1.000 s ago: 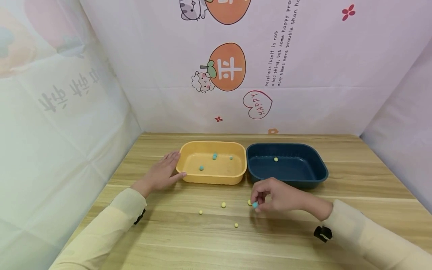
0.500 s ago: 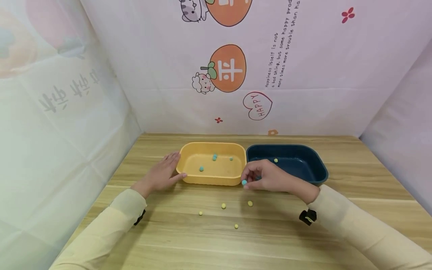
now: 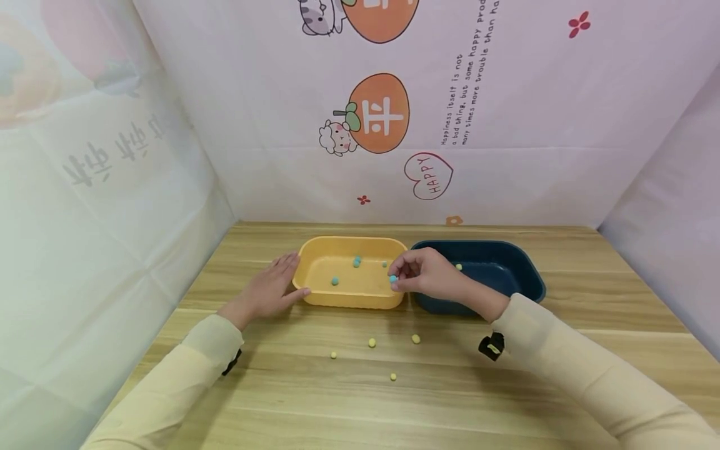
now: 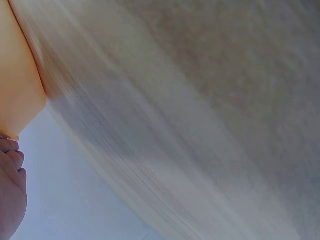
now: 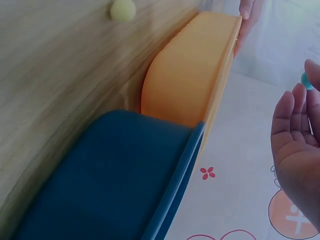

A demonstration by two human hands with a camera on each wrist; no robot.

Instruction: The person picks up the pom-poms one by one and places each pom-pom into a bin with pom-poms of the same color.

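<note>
We are facing a printed cloth (image 3: pixel 506 175) at the far side and a wooden table (image 3: pixel 281 412) before it. On the table we are seeing two trays side by side: a dark blue tray (image 3: pixel 500 269) to the right and a yellow tray (image 3: pixel 354 300) to the left, the latter's long axis running left to right.

At the yellow tray's left end, the left hand (image 3: pixel 270 289) is resting on the rim, fingers extended, gripping nothing. The right hand (image 3: pixel 424 275) is pinching a light blue ball (image 3: pixel 394 279) between thumb and fingers.

We are judging one relation to be governing: the pinched ball is sitting higher than the rims, at the hand's left, over the yellow tray's right end. The right hand is the nearer one to that end.

We are counting five light blue balls: one pinched, four (image 3: pixel 335 281) lying in the yellow tray. We are also counting five yellow balls: one (image 3: pixel 459 267) in the dark blue tray, four (image 3: pixel 372 342) on the table, nearer than the trays.
</note>
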